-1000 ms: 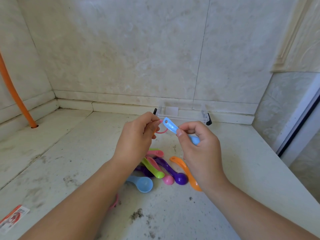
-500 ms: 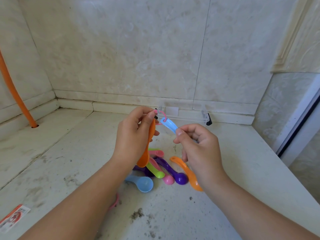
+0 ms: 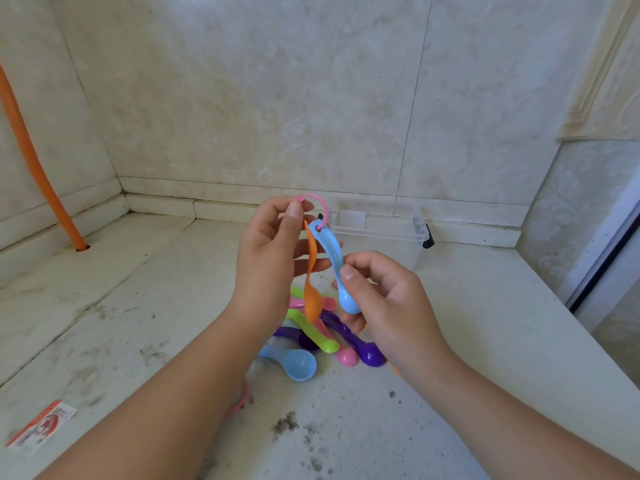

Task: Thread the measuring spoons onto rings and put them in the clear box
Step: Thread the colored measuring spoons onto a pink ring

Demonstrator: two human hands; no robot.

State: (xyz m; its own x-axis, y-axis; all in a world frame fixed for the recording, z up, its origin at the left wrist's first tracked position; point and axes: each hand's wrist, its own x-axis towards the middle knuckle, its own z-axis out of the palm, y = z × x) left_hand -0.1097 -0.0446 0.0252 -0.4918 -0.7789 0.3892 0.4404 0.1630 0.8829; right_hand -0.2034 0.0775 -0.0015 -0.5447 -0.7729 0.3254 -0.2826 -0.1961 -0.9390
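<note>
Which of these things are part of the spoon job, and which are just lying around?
Job: pink ring, orange spoon, blue spoon, loose spoon pile, clear box.
Lying about: red packet, orange hose.

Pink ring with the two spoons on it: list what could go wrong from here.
1. The pink ring looks open at its end, pinched only by the left hand; the orange spoon hangs free and might slide off.
2. The right hand holds the blue spoon by its bowl; tugging could pull the ring loose.
</note>
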